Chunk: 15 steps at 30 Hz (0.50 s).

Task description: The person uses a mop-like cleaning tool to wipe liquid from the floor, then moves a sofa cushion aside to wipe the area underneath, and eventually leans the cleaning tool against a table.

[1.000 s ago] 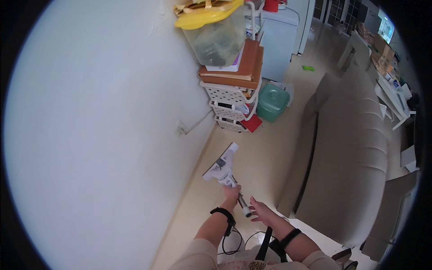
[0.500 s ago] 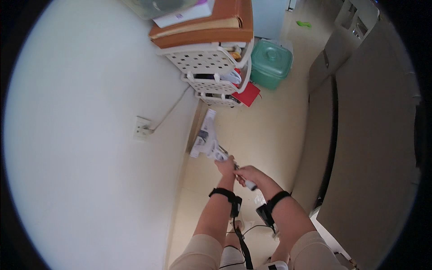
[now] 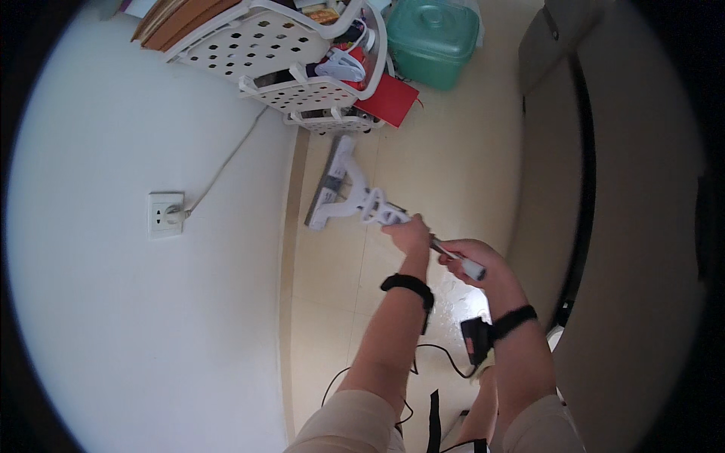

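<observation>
**Flat mop worked along the skirting**

While both hands grip the handle, the white flat mop [image 3: 337, 185] lies with its narrow rectangular head on the cream tile floor [image 3: 453, 166], close against the wall [image 3: 136, 317] and just short of the white perforated shelf cart [image 3: 283, 57]. Left hand [image 3: 409, 232] is wrapped round the shaft forward; right hand [image 3: 472, 264] is curled over the handle end. The step in hand appears to be a stroke along the wall edge. The next move likely calls for steering the head around the red folder [image 3: 389, 98] and green lidded bin [image 3: 432, 38].
</observation>
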Available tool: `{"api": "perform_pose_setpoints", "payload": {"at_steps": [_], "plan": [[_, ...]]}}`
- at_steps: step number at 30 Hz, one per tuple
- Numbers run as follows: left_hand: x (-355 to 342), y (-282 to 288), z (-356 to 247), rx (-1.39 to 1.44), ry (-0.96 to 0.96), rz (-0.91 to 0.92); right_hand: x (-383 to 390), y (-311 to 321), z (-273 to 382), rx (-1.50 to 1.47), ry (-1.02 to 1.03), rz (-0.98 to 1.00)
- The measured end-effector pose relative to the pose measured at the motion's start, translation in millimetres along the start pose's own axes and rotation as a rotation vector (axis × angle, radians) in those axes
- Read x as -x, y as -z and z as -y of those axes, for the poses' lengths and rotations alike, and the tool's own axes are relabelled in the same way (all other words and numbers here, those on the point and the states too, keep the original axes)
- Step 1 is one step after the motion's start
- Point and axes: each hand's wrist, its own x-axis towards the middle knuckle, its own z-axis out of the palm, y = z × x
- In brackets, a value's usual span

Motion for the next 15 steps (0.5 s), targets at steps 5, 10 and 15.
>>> {"api": "perform_pose_setpoints", "payload": {"at_steps": [5, 10, 15], "plan": [[68.0, -23.7, 2.8, 0.012, -0.072, 0.150, 52.3, 43.9, -17.0, -0.161, 0.123, -0.083], [109.8, -32.6, -6.5, -0.093, -0.116, 0.400, 89.1, 55.5, -28.4, -0.382, 0.229, -0.111], [107.0, -26.6, 1.1, -0.372, -0.329, 0.496, 68.8, 57.0, -76.0, -0.357, 0.297, -0.257]]}}
